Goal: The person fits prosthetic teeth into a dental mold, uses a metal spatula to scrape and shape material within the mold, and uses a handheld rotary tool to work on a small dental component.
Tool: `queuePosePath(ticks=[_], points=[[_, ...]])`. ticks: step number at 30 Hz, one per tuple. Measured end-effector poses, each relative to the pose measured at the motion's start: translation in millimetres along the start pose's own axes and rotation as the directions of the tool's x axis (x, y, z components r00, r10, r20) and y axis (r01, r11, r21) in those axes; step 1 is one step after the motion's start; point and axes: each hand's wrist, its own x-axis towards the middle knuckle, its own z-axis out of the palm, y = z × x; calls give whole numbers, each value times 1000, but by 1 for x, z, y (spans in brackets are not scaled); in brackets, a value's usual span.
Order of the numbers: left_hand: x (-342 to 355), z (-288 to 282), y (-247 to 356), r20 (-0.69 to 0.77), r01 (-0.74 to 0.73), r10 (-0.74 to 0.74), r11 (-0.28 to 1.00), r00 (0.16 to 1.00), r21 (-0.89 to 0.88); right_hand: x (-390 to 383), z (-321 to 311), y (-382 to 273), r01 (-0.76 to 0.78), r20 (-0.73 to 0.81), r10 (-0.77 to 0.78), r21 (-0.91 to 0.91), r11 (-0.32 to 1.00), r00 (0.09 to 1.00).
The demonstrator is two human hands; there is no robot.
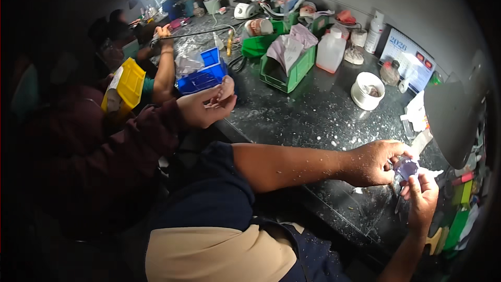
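My left hand (pixel 371 164) and my right hand (pixel 424 196) meet at the right side of the black bench, fingers closed on a small pale purple cup-shaped piece (pixel 407 168) with an uneven rim. White flecks dust my forearm and the bench (pixel 297 125). Some thin items lie just under and behind my hands, too hidden to make out. A white round pot (pixel 368 92) with grey residue stands behind my hands.
At left, a co-worker's maroon-sleeved hand (pixel 211 105) is raised by a blue bin (pixel 201 81); another person's arm (pixel 166 65) reaches farther back, near a yellow bin (pixel 128 86). Green bins (pixel 287 78), bottles (pixel 329 52), a calendar (pixel 404 57) and dental models (pixel 258 27) line the back.
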Motion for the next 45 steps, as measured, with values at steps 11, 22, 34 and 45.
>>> queuePosePath(ticks=[11, 22, 34, 45], points=[[5, -5, 0, -96, 121, -119, 992, 988, 21, 7, 3, 13, 17, -101, -12, 39, 999, 995], [10, -4, -13, -156, 130, -133, 991, 979, -28, 6, -1, 20, 11, -90, -19, -89, 996, 996], [-19, -35, 51, -195, 189, -141, 948, 971, 255, -2, 29, -5, 122, 117, -75, -475, 872, 990], [-128, -38, 62, -233, 247, -186, 931, 955, 269, -8, 53, 1, 295, 244, -171, -858, 421, 955]])
